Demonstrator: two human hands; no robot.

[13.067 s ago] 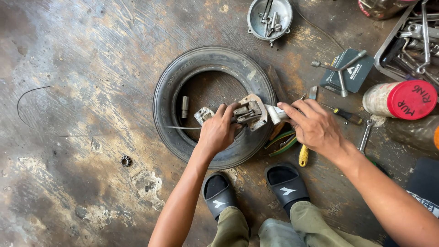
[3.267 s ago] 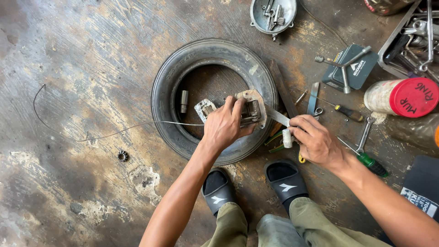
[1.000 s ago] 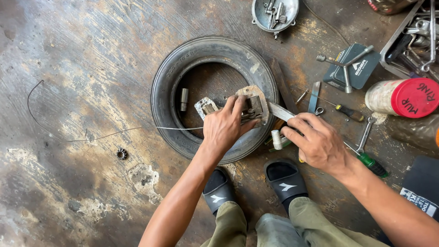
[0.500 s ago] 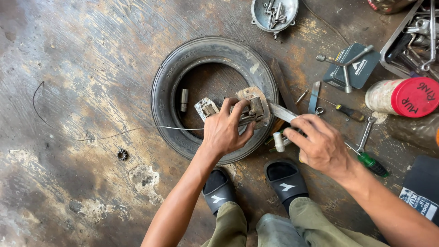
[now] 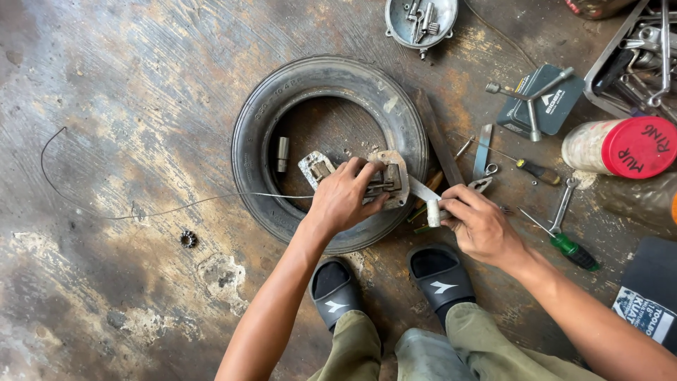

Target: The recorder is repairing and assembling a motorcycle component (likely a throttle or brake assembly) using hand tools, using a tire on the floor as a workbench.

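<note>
The left hand [image 5: 345, 201] presses down on a small metal assembly [image 5: 384, 180] that rests on the near rim of a rubber tyre [image 5: 261, 141] lying flat on the concrete floor [image 5: 120, 70]. Its fingers are closed over the part, holding it steady. A thin wire [image 5: 141, 212] runs from under that hand out across the floor to the left. The right hand [image 5: 479, 226] is closed around a white-handled tool [image 5: 431, 208], whose flat metal blade [image 5: 422, 189] meets the right edge of the assembly.

The step in hand looks like prying or scraping at the assembly while the other hand braces it. The next move would call for firm downward pressure from the left hand so the part does not slide off the tyre, and a controlled push along the blade so it does not slip toward the bracing fingers.

Around them lie a green-handled screwdriver [image 5: 575, 250], a spanner [image 5: 563, 204], a red-lidded tub [image 5: 624, 147] and a round metal dish [image 5: 421, 21] of parts.
</note>
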